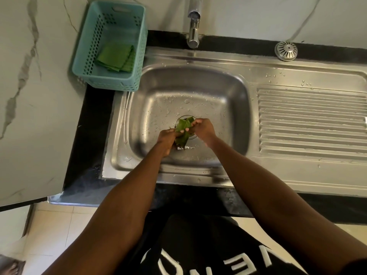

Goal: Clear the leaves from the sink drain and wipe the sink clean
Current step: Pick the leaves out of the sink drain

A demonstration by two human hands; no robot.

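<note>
Green leaves (pixel 183 128) lie bunched over the drain (pixel 192 136) at the bottom of the wet steel sink (pixel 234 108). My left hand (pixel 167 140) grips the near end of the bunch from the left. From the right, my right hand (pixel 204 129) pinches the leaves at their upper edge. Both hands are low inside the basin, and most of the drain opening is hidden under the leaves and my fingers. A folded green cloth (pixel 116 58) lies in the teal basket (pixel 93 46) at the sink's back left.
The chrome tap (pixel 193 26) stands behind the basin. A round metal drain strainer (pixel 286 51) sits on the black counter at the back right. The ribbed drainboard (pixel 311 124) extends to the right. Marble wall panels rise at left and behind.
</note>
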